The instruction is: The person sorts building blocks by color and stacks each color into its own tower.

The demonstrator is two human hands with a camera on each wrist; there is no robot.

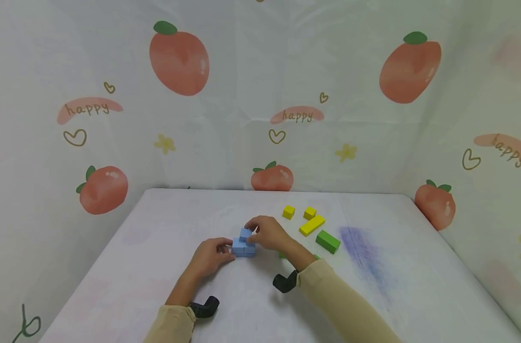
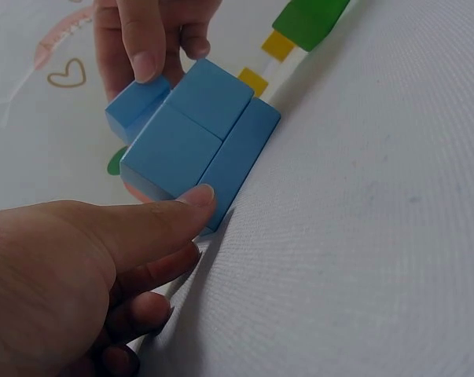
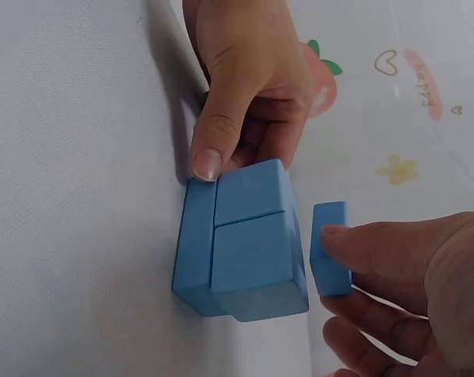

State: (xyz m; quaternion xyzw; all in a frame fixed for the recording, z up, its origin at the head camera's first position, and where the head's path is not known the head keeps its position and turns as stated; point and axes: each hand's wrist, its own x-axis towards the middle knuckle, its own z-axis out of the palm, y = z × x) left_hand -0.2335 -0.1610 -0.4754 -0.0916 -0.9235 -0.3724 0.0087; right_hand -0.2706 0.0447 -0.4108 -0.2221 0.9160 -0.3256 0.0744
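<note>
Two blue blocks (image 2: 209, 98) stand side by side on a flat, longer blue block (image 2: 240, 149), forming a small stack on the white table. At the left end of this stack, my left hand (image 1: 208, 257) holds on, its thumb against the flat block's front and its fingers partly hidden behind. My right hand (image 1: 270, 232) pinches a smaller blue block (image 3: 331, 251) between thumb and fingers. That block is over the stack's top, and the right wrist view shows a narrow gap between them.
Right of the stack lie two yellow cubes (image 1: 288, 212), a long yellow block (image 1: 312, 225) and a green block (image 1: 328, 242). Bits of other green pieces (image 1: 281, 255) peek out around my right wrist. A purple-blue smudge (image 1: 359, 252) marks the white tabletop (image 1: 406, 286).
</note>
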